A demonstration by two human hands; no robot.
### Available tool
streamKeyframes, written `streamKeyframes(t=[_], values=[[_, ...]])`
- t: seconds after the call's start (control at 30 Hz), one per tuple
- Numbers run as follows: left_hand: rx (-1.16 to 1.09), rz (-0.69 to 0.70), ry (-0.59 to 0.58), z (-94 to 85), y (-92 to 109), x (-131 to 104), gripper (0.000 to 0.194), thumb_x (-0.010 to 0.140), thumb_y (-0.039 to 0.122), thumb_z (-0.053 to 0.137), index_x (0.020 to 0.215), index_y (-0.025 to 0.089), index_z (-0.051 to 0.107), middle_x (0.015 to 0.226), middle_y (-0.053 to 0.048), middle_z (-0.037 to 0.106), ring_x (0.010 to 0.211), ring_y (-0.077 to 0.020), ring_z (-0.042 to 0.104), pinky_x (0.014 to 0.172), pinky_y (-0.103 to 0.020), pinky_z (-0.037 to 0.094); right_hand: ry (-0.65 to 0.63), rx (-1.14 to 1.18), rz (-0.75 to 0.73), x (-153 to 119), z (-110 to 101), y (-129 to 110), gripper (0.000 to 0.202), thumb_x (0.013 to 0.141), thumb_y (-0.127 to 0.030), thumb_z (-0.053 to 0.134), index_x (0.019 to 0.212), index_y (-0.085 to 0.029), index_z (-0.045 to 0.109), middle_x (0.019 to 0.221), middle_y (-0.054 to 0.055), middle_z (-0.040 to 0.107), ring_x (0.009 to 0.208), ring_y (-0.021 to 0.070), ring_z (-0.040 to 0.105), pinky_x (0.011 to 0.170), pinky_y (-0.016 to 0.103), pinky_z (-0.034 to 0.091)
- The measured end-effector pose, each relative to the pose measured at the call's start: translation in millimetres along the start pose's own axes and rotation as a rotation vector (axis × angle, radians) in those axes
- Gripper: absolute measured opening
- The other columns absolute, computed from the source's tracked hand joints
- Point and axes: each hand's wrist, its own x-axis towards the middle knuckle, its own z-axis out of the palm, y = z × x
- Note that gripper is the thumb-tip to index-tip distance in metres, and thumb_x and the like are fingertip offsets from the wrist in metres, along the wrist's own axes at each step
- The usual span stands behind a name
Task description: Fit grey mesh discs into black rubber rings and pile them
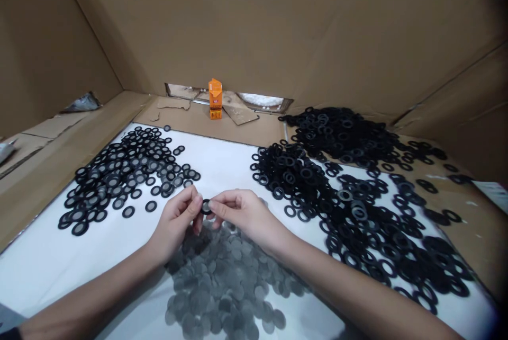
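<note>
My left hand point(177, 219) and my right hand point(245, 214) meet at the middle, pinching one black rubber washer point(206, 206) between thumbs and fingers. A grey disc appears to sit inside its ring; the fingers cover part of its edge. Just below my hands lies a loose pile of thin grey discs point(226, 282) on the white board point(222, 162). To the left spreads a heap of black washers with grey centres point(130, 170). On the right are many plain black washers point(357, 223) with open holes.
Tall cardboard walls point(254, 22) enclose the work surface. A small orange box point(215, 99) stands at the back, near a torn cutout. More black washers point(341, 131) are heaped at the back right, some lying on bare cardboard. Crumpled grey plastic point(84, 103) lies at the left.
</note>
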Motion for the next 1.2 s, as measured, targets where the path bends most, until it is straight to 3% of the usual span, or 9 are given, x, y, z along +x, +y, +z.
streamKeyframes(t=[0.13,0.23,0.3,0.47,0.6,0.7,0.97,1.2], values=[[0.232,0.145,-0.063,-12.1,5,2,0.025,0.095,0.037,0.039,0.084,0.018,0.052,0.067,0.001,0.058,0.06,-0.0123,0.056,0.059,-0.023,0.045,0.069,-0.011,0.022,0,-1,-2,0.032,0.074,-0.047,0.068,0.074,-0.015,0.068,0.065,0.001,0.065,0.064,0.0139,0.06,0.068,0.026,0.043],[0.468,0.274,-0.03,-21.0,10,5,0.026,0.088,0.032,0.054,0.111,0.02,0.051,0.09,-0.003,0.065,0.069,-0.0139,0.061,0.065,-0.025,0.048,0.071,-0.024,0.011,-1,-3,-2,0.033,0.076,-0.049,0.066,0.075,-0.016,0.068,0.065,0.001,0.066,0.065,0.0142,0.06,0.069,0.026,0.042],[0.569,0.336,-0.007,-23.1,12,7,0.031,0.082,0.029,0.063,0.11,0.02,0.054,0.091,-0.003,0.067,0.067,-0.0135,0.062,0.064,-0.025,0.05,0.056,-0.024,-0.005,-1,-3,-1,0.032,0.077,-0.048,0.065,0.073,-0.016,0.068,0.065,0.001,0.066,0.064,0.0138,0.059,0.069,0.026,0.041],[0.65,0.487,0.057,-19.2,9,8,0.013,0.08,0.027,0.066,0.091,0.019,0.064,0.073,-0.001,0.07,0.06,-0.013,0.064,0.059,-0.022,0.051,0.076,0.035,0.005,-1,-1,2,0.034,0.077,-0.049,0.066,0.068,-0.016,0.066,0.06,0.001,0.063,0.061,0.0126,0.056,0.068,0.026,0.041],[0.614,0.51,0.206,-15.1,6,5,0.014,0.077,0.025,0.07,0.089,0.017,0.066,0.076,-0.002,0.072,0.061,-0.0128,0.066,0.06,-0.022,0.054,0.021,0.3,0.091,-1,0,2,0.035,0.076,-0.049,0.067,0.077,-0.014,0.067,0.072,0.002,0.064,0.061,0.0103,0.056,0.07,0.026,0.042],[0.568,0.49,0.277,-11.1,5,3,0.015,0.074,0.026,0.073,0.085,0.017,0.067,0.078,-0.003,0.073,0.062,-0.0134,0.067,0.06,-0.023,0.055,0.019,0.337,0.107,-1,0,1,0.03,0.07,-0.041,0.075,0.078,-0.013,0.067,0.073,0.001,0.063,0.062,0.009,0.055,0.068,0.023,0.041],[0.469,0.35,0.292,-0.7,1,-3,0.015,0.074,0.028,0.073,0.072,0.016,0.064,0.078,-0.003,0.074,0.067,-0.0156,0.07,0.063,-0.025,0.059,0.086,0.207,0.06,3,-2,10,0.029,0.068,-0.041,0.076,0.078,-0.015,0.068,0.065,0.0,0.06,0.061,0.0102,0.051,0.062,0.023,0.036],[0.579,0.432,0.274,-5.8,0,-1,0.018,0.075,0.032,0.072,0.082,0.017,0.066,0.08,-0.004,0.074,0.068,-0.0169,0.07,0.065,-0.027,0.058,0.079,0.289,0.098,2,-1,6,0.028,0.065,-0.038,0.078,0.072,-0.014,0.068,0.066,0.0,0.061,0.058,0.0088,0.051,0.06,0.022,0.038]])
